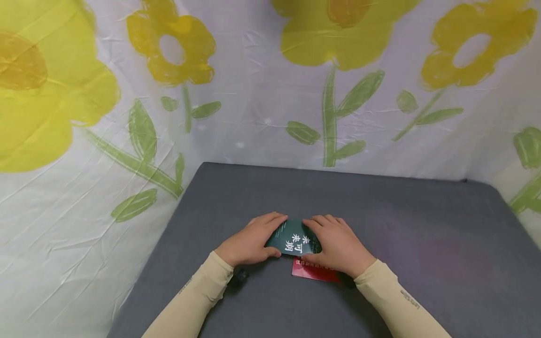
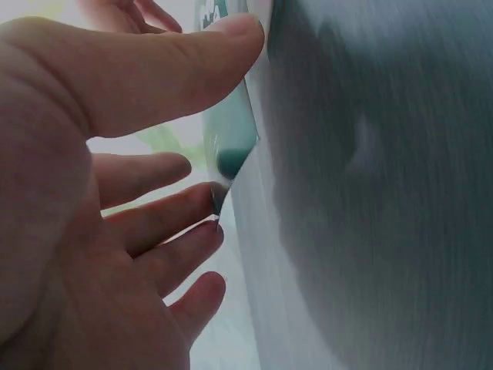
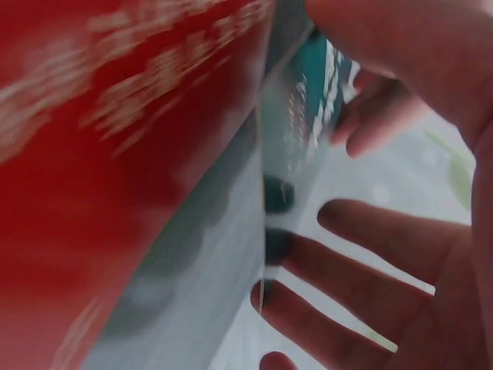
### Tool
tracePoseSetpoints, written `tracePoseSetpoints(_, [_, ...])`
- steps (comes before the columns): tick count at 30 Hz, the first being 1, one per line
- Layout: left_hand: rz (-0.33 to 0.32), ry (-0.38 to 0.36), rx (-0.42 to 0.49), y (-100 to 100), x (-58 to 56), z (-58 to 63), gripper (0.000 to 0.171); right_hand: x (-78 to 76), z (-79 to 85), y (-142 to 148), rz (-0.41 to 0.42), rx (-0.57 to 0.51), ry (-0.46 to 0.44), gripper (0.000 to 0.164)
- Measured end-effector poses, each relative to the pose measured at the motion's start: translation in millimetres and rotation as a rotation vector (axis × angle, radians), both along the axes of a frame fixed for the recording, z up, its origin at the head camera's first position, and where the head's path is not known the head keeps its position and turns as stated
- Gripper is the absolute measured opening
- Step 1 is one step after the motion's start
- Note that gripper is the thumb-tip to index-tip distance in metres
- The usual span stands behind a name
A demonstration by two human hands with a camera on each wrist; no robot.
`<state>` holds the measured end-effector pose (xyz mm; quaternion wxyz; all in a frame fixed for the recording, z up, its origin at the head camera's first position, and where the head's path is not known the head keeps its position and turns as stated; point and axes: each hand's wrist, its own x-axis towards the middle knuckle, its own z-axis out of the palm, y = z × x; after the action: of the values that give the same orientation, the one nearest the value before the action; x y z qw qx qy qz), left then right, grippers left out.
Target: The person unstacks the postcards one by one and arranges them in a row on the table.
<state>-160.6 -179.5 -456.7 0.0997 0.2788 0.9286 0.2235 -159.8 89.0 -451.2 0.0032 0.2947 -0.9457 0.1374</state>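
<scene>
A dark green glossy card [image 1: 291, 240] with white printed characters spans the gap between my two hands. At its left end, my left hand [image 1: 255, 238] grips it, thumb at the near edge and fingers toward the far edge. My right hand [image 1: 334, 241] holds the right end the same way. In the left wrist view the green card [image 2: 231, 127] shows nearly edge-on against the grey tabletop. Partly under my right hand lies a red card [image 1: 314, 270] with pale lettering. That red card [image 3: 115, 177] fills much of the right wrist view.
The dark grey table [image 1: 359, 206] extends around both hands. A white curtain [image 1: 253, 126] painted with yellow flowers hangs behind the table and along its sides. A small black object [image 1: 240, 277] shows beside my left wrist.
</scene>
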Motion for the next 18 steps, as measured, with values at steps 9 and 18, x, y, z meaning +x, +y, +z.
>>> tracePoseSetpoints(9, [0.107,-0.07,-0.019,-70,-29.8,5.5,0.093,-38.9,-5.7,-78,0.003,0.017,-0.032,0.08])
tracePoseSetpoints(18, [0.191,-0.134,-0.02,-125,-62.4,2.1,0.096,-70.1,-7.8,-136,0.007,0.007,-0.019,0.077])
